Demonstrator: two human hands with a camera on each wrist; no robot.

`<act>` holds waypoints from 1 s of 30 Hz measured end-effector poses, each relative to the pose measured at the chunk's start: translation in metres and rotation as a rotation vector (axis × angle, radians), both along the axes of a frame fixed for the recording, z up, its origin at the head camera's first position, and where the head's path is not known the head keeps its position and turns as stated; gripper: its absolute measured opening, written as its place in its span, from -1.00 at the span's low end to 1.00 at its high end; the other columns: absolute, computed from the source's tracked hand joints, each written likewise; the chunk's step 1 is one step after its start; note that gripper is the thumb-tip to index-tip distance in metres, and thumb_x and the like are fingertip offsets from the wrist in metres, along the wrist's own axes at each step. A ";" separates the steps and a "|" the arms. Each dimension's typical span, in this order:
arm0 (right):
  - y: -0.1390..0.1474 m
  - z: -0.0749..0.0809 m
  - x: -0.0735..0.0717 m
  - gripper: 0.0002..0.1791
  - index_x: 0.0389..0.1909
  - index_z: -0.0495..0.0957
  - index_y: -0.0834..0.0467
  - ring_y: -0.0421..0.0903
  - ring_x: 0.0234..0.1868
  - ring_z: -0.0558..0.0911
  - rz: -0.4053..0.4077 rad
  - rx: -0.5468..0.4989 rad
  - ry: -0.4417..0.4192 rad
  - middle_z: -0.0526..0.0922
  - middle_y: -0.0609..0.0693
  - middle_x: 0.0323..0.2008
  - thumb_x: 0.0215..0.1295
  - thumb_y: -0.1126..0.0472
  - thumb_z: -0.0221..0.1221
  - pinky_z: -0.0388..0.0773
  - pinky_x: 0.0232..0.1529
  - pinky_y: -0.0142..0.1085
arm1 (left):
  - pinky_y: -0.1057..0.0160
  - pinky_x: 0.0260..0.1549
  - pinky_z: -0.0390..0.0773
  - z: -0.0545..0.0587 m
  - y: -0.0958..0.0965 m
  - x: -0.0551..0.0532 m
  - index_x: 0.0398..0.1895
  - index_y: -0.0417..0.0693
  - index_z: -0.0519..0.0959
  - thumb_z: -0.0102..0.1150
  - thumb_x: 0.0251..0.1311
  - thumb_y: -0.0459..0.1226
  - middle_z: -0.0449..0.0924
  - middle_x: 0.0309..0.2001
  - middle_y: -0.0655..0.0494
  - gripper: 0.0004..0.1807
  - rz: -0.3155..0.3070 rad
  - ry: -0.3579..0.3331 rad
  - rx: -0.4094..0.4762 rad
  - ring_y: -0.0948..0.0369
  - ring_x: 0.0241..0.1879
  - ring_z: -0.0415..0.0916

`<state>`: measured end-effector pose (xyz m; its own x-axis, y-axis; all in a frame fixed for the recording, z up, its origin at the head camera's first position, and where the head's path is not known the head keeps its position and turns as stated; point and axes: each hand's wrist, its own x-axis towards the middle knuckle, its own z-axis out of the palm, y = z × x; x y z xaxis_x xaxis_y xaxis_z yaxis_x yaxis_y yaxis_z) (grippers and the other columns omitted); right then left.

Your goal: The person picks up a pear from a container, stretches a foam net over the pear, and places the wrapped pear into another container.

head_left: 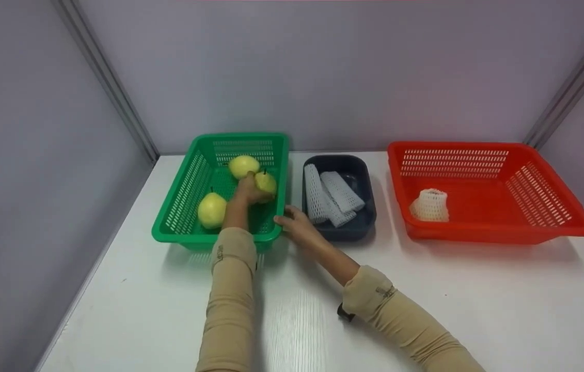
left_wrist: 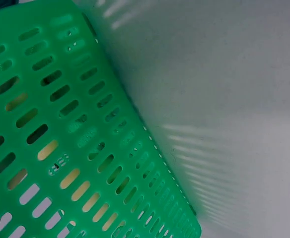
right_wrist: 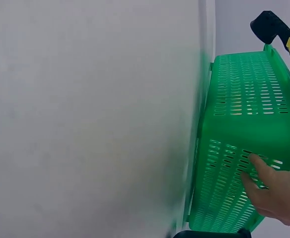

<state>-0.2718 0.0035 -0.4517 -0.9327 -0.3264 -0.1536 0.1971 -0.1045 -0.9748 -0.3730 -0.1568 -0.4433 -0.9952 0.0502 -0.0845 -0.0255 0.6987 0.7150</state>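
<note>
In the head view, my left hand (head_left: 254, 194) reaches into a green basket (head_left: 219, 238), its thumb and fingers round a yellow pear (head_left: 267, 182) near the right wall. Two more pears lie inside: one pear (head_left: 243, 166) behind the hand and another pear (head_left: 212, 211) left of the forearm. My right hand (head_left: 299, 226) is at the basket's front right corner. Its extended fingers (right_wrist: 256, 191) touch the slotted outer wall in the right wrist view. The left wrist view shows the green wall (left_wrist: 60, 114) but hides the left hand.
A dark blue tray (head_left: 349, 233) with several white foam net sleeves (head_left: 342, 191) stands right of the green basket. Farther right, a red basket (head_left: 483, 231) contains a rounded bundle in white foam net (head_left: 431, 206). Panels rise behind the white table (head_left: 292, 320).
</note>
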 end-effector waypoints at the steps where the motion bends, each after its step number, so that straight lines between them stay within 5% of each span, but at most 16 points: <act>1: 0.000 0.001 0.000 -0.49 0.25 0.12 0.39 0.08 0.16 0.34 -0.003 0.002 -0.004 0.26 0.29 0.18 0.34 0.31 -0.02 0.32 0.11 -0.16 | -0.01 -0.01 0.32 0.001 0.000 0.000 0.27 -0.31 0.10 0.35 -0.08 -0.27 0.33 0.03 -0.29 -0.13 -0.001 -0.002 0.003 -0.09 -0.02 0.33; 13: -0.001 0.002 -0.001 -0.47 0.24 0.10 0.44 0.21 0.19 0.28 0.016 -0.016 0.021 0.24 0.36 0.18 0.32 0.32 -0.03 0.34 0.09 -0.13 | 0.03 0.05 0.30 0.020 0.001 0.006 0.35 -0.42 -0.23 0.27 0.02 -0.21 0.24 0.11 -0.34 0.05 0.015 -0.126 -0.020 -0.10 0.08 0.27; 19: -0.001 0.001 0.000 -0.47 0.24 0.10 0.44 0.19 0.19 0.29 0.019 -0.040 0.020 0.25 0.35 0.19 0.32 0.33 -0.02 0.34 0.09 -0.15 | 0.05 0.01 0.34 0.026 0.000 0.011 0.35 -0.43 -0.33 0.28 -0.01 -0.19 0.28 0.08 -0.37 0.12 0.074 -0.091 -0.002 -0.10 0.04 0.32; 30: 0.000 0.002 0.001 -0.46 0.26 0.08 0.43 0.20 0.20 0.28 0.018 -0.051 0.023 0.24 0.35 0.19 0.32 0.32 -0.03 0.32 0.11 -0.14 | 0.04 -0.07 0.39 0.046 0.006 0.022 0.35 -0.37 -0.19 0.29 -0.04 -0.13 0.22 0.07 -0.37 0.06 0.136 -0.005 0.065 -0.10 0.00 0.33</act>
